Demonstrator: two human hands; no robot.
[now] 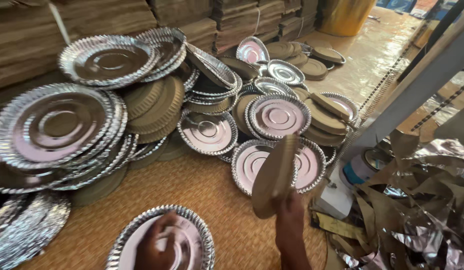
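Note:
My left hand point(154, 245) rests on a silver foil paper plate point(192, 235) that lies face up near the bottom edge, fingers curled on its inner surface. Held upright, edge toward me, a stack of brown-backed plates point(274, 175) sits in my right hand point(290, 215), which grips its lower rim. The stack hangs over a silver plate point(249, 162) lying on the woven mat.
Many piles of silver and brown plates point(57, 125) cover the mat point(207, 190) at left and centre. Foil and cardboard scraps point(417, 210) heap at the right, beside a grey metal beam point(417, 85). Cardboard stacks point(32, 35) line the back.

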